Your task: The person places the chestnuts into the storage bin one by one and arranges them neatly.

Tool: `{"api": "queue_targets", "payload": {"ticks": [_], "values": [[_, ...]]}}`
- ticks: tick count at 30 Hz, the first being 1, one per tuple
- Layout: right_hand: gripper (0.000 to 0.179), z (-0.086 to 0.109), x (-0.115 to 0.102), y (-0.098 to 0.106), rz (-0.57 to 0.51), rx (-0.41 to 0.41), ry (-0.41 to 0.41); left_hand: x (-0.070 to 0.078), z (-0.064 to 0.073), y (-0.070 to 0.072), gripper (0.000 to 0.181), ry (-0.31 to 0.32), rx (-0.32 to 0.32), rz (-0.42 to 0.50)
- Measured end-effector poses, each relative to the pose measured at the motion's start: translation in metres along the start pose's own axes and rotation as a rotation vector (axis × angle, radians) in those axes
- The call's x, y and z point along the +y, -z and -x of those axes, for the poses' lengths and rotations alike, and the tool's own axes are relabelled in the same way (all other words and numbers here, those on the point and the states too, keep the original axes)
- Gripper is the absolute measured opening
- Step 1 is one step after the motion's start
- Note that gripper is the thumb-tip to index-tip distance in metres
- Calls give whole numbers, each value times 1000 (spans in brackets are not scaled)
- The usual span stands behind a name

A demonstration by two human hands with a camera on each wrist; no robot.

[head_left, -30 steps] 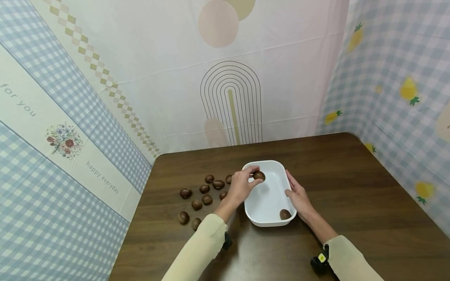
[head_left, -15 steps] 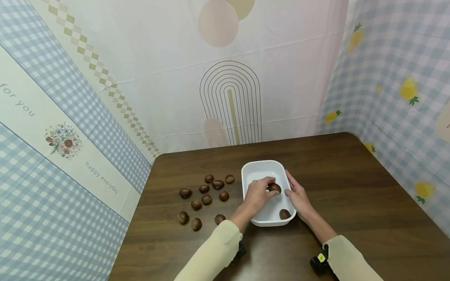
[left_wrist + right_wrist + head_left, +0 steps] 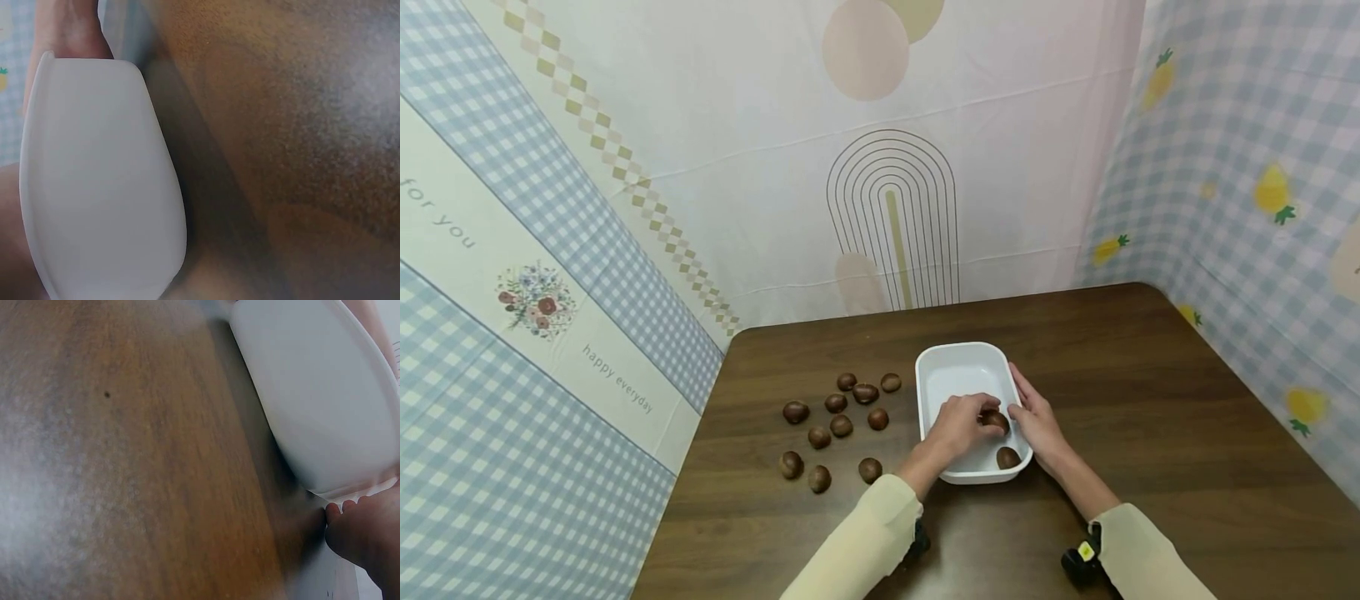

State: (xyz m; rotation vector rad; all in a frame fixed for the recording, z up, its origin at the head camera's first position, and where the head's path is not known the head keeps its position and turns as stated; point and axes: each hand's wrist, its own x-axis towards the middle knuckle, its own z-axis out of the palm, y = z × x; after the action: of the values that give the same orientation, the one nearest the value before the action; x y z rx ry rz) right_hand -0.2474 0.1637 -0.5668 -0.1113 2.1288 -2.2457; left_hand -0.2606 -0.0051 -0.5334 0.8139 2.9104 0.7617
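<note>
In the head view, a white rectangular tray with rounded corners stands on the table. My left hand reaches over its left rim and holds a brown chestnut between thumb and fingers, low inside the tray. A second chestnut lies in the near right corner. My right hand grips the right side of the tray, thumb at the rim and fingers along the outer wall. Both wrist views mostly show the tray's outer wall, and the held chestnut is hidden there.
Several loose chestnuts lie scattered on the dark wooden table, left of the tray. One chestnut is close to the left forearm. Patterned cloth hangs behind the table and along both sides.
My left hand has moved right and toward me with the chestnut, from above the tray's left side down into it. The right hand and the tray have stayed in place.
</note>
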Motion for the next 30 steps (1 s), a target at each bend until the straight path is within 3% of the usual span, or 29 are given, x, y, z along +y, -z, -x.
{"api": "queue_targets", "payload": {"ticks": [14,30], "values": [[85,0,1,0,2,7,0,-5,-1,-1,42,-61,-80,74],[83,-1,3,0,4,1,5,-6,-3,0,43,-58,-153,144]]}}
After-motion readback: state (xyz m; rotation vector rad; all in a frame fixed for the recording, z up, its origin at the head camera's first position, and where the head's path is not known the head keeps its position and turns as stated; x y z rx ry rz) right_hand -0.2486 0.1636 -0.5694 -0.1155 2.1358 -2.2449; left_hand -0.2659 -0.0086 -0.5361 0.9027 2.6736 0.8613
